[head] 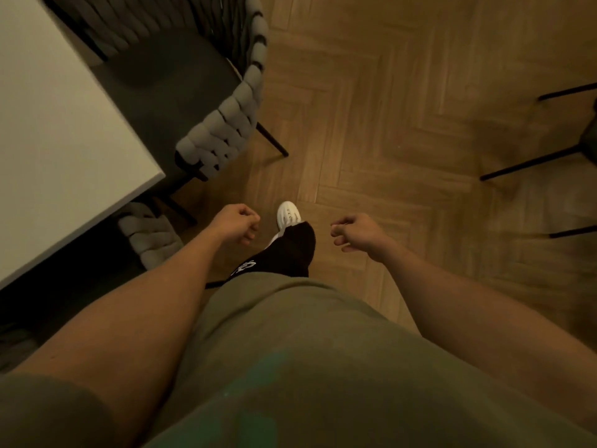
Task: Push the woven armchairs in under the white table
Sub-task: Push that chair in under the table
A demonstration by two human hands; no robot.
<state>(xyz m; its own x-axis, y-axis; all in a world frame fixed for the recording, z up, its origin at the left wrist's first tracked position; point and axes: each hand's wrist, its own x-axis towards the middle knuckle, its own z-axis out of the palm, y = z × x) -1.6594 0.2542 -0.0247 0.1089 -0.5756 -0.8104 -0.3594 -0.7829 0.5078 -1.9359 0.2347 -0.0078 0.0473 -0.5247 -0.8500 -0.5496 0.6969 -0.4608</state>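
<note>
The white table (55, 130) fills the left side, its corner near the middle left. A grey woven armchair (226, 118) with a dark seat stands at the table's far side, seat partly under the tabletop. A second woven armchair (148, 234) shows only a bit of its grey weave below the table's near edge. My left hand (237, 223) hangs over the floor just right of that second chair, fingers loosely curled, holding nothing. My right hand (357, 232) hangs further right, fingers also loosely curled and empty. Neither hand touches a chair.
Herringbone wooden floor (403, 124) spreads to the right. Thin black legs of another chair (529, 163) reach in from the right edge. My foot in a white shoe (288, 215) is stepping forward between my hands.
</note>
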